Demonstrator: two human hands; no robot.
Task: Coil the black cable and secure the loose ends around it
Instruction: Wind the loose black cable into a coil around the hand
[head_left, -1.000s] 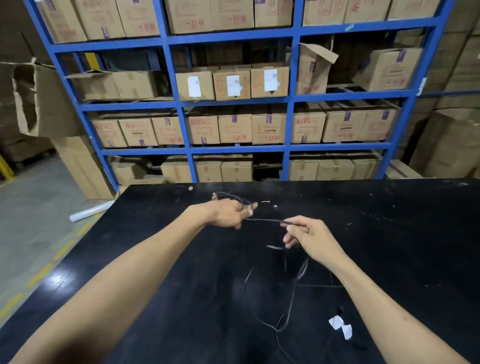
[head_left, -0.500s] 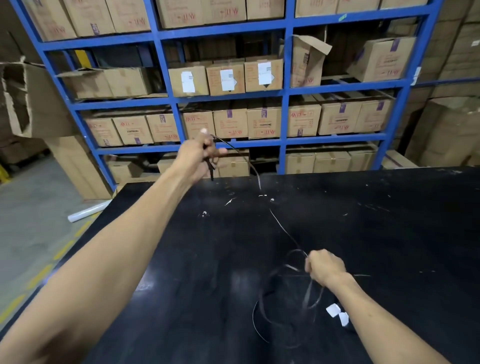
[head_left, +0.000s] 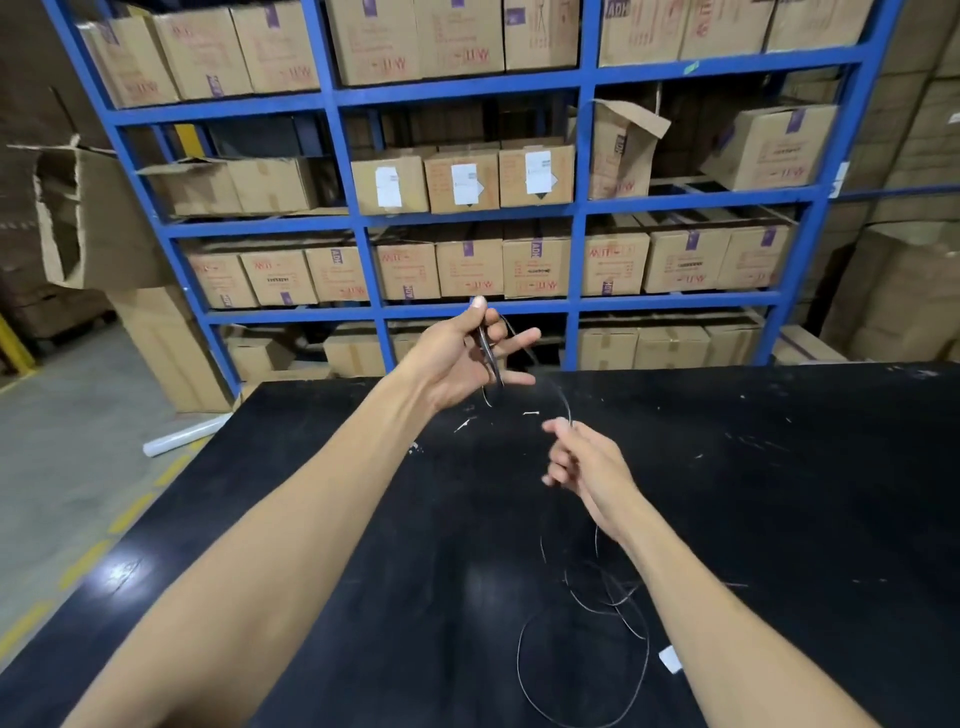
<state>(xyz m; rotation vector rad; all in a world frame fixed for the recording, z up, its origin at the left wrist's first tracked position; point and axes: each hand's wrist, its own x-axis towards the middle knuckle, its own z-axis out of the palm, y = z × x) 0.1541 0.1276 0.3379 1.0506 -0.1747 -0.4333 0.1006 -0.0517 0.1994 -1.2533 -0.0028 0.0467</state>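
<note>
Nearest, slack cable (head_left: 582, 670) lies in loose loops on the black table (head_left: 779, 519), beside a scrap of paper (head_left: 670, 660). Farther out, the right hand (head_left: 587, 462) pinches a strand rising from those loops. Beyond it, the raised left hand (head_left: 467, 358) grips a few gathered turns. Coiling looks barely begun; next, the right hand likely feeds another loop across to the left.

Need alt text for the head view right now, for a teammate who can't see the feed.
Over a black table, the left hand holds gathered turns of thin black cable raised, while the right hand pinches the strand arcing between them. The remaining cable lies in loose loops on the table, near a white paper scrap; blue shelving with cardboard boxes stands behind.
</note>
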